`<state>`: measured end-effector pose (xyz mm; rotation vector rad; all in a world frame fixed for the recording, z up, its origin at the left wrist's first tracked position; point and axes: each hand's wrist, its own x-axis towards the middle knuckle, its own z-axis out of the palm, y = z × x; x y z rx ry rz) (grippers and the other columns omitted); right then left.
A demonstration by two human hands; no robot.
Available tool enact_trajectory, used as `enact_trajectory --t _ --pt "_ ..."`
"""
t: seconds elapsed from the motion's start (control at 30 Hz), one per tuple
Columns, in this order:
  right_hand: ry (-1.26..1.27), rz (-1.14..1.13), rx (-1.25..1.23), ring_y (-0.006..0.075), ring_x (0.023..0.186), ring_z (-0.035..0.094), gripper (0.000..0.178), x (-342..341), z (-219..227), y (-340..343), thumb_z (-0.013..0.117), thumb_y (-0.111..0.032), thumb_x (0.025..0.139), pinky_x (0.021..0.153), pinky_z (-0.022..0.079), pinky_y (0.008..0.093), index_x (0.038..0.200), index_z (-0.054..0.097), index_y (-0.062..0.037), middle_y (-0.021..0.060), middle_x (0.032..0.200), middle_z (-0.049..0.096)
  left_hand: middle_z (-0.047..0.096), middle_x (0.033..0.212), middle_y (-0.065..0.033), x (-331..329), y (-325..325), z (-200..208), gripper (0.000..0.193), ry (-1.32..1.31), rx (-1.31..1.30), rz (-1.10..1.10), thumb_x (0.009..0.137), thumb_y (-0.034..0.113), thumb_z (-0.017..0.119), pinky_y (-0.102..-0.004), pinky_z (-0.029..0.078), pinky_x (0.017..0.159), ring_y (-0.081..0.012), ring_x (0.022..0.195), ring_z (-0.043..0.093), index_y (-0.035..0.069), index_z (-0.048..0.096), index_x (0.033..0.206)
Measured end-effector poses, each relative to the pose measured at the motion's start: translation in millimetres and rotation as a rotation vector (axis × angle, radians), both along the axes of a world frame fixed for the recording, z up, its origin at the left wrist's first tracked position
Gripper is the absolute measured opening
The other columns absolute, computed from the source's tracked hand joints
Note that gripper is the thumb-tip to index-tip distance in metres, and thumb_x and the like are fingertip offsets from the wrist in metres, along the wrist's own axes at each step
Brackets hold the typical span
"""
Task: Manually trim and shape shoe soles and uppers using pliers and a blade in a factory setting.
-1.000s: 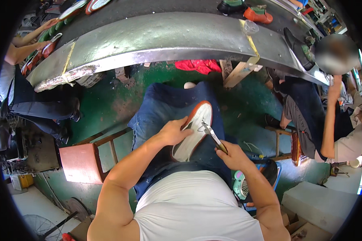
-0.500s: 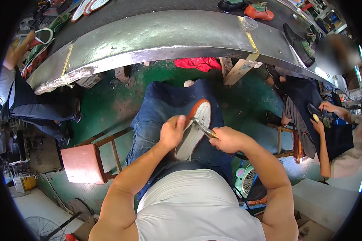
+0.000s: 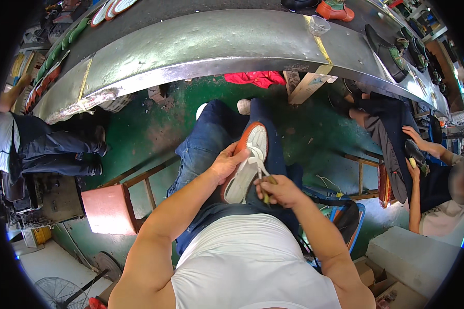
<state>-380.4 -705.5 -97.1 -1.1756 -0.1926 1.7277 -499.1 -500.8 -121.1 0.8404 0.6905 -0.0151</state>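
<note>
A shoe with an off-white underside and an orange-red rim lies bottom up across my lap. My left hand is closed round its left edge, near the middle. In my right hand is a pair of lasting pincers, gripped by its yellowish handles. The curved metal head rests over the middle of the shoe, close to my left fingertips. Whether the jaws pinch any material is too small to tell.
A long metal-edged bench runs in front of my knees, with a clear plastic cup and shoes on it. Stools stand on both sides. At the right a co-worker holds a dark shoe; another person's legs are at the left.
My right hand and the pincers have swung down and toward me, the handles now pointing more toward my body. My left hand has shifted slightly along the shoe. My knees have moved.
</note>
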Motion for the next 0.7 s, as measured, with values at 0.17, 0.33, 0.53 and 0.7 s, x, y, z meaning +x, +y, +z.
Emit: enact_trajectory --t 0.17,0.33,0.53,0.7 --pt "0.041 0.129 -0.116 0.0201 0.09 0.07 0.042 47 51 -14 0.064 -0.02 0.097 0.056 0.055 0.0258 0.128 0.055 0.0071 0.0135 0.106 0.068 0.066 0.123 -0.014 13 -7 5 0.063 0.126 0.246 -0.061 0.089 0.029 0.073 -0.0361 0.049 0.097 -0.023 0.109 0.064 0.003 0.049 0.141" --pt "-0.671 0.36 -0.199 0.0143 0.086 0.07 0.027 62 83 2 0.057 -0.027 0.101 0.051 0.05 0.0296 0.107 0.061 -0.0012 0.0087 0.089 0.07 0.066 0.122 -0.0161 16 -8 21 0.062 0.225 0.32 -0.095 0.089 0.03 0.071 -0.0359 0.049 0.098 -0.0246 0.108 0.065 0.002 0.05 0.14" --pt "-1.204 0.258 0.092 0.0447 0.079 0.065 0.036 44 45 23 0.054 -0.032 0.101 0.069 0.051 0.0477 0.098 0.06 0.0028 0.0262 0.082 0.066 0.065 0.122 -0.0175 19 -7 21 0.062 0.366 0.626 -0.271 0.087 0.031 0.074 -0.0379 0.049 0.098 -0.0257 0.11 0.064 0.001 0.052 0.136" --pt "-0.946 0.399 -0.15 0.0475 0.081 0.064 0.032 49 70 12 0.059 -0.027 0.097 0.073 0.05 0.0479 0.095 0.061 0.0052 0.0291 0.082 0.065 0.064 0.121 -0.0165 13 10 12 0.063 0.257 0.296 -0.231 0.086 0.024 0.077 -0.0392 0.052 0.096 -0.026 0.11 0.065 -0.002 0.048 0.135"
